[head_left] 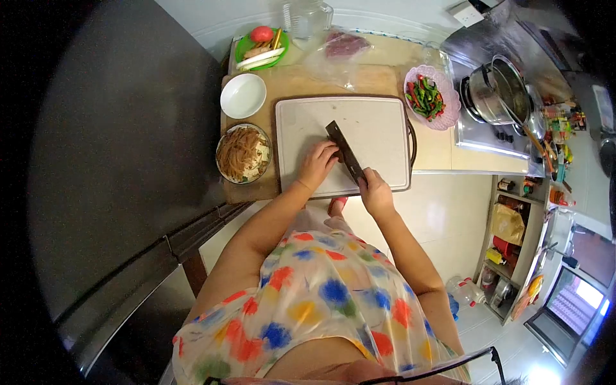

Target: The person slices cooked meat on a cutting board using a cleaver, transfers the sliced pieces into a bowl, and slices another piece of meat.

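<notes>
My right hand (376,191) is wrapped round the handle of a kitchen cleaver (347,153), whose dark blade slants up and to the left over the cutting board (301,122). My left hand (318,164) rests on the board, its fingers curled against the left side of the blade. Whatever lies under those fingertips is too small and too covered to make out. A few tiny dark bits lie on the pale board near its upper middle.
Left of the board are a white bowl (243,96) and a bowl of brown strips (240,153). Behind lie a green plate (280,56) of vegetables and bagged meat (346,45). At right are a pink dish (453,102) of cut peppers and a pot (486,95) on the stove.
</notes>
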### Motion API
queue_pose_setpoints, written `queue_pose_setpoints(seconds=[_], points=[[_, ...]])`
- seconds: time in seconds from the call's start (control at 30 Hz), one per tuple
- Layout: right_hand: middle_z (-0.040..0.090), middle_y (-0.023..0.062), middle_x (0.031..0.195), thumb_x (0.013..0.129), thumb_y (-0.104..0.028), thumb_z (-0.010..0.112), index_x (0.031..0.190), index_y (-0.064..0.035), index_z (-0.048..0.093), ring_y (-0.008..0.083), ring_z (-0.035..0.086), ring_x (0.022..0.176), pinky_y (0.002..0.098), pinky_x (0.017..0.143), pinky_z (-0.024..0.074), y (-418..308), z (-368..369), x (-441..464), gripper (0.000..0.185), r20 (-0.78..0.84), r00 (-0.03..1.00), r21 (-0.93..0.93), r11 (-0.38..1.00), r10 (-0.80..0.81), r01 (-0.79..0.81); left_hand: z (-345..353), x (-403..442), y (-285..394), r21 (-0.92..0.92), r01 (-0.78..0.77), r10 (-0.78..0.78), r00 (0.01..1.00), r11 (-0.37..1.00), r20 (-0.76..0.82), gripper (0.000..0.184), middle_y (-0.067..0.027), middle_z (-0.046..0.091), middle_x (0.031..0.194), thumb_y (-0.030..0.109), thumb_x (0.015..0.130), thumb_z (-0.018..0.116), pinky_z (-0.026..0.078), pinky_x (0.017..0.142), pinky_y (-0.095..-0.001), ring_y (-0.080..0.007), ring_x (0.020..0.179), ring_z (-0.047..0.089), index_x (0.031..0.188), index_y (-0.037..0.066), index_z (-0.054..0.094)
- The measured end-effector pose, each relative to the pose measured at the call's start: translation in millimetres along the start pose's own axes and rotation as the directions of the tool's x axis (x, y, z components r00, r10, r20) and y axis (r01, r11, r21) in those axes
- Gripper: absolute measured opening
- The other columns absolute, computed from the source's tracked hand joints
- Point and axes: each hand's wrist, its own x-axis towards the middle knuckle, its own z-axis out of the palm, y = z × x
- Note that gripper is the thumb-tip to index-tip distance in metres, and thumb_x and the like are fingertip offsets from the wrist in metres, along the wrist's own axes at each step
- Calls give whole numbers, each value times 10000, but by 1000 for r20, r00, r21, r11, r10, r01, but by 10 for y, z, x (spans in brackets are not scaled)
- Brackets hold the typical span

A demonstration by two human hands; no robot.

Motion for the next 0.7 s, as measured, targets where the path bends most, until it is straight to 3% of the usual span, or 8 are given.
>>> queue_pose_setpoints(seconds=[0.13,0.23,0.7], points=[[604,232,796,862,-118,565,989,-47,448,451,590,740,528,626,464,19,10,97,187,56,998,-1,1000,-22,22,33,-12,-43,11,21,-21,1000,1000,-3,294,-91,574,1106,102,768,695,469,894,-397,-305,1029,555,1048,73,609],[631,240,782,833,-102,541,1057,-66,446,438,618,729,526,632,493,-44,-3,186,246,232,968,-131,989,98,-69,40,-2,-72,-16,20,-20,1000,1000,4,305,-94,573,1107,100,760,703,470,894,-390,-304,1032,554,1047,67,607],[624,238,736,864,-101,526,1068,-53,415,441,612,675,531,581,483,-235,-253,206,237,177,982,-112,993,59,-40,44,-14,-87,-23,67,-67,997,997,33,330,-76,553,1151,88,756,693,477,904,-389,-300,1057,547,1077,86,614]])
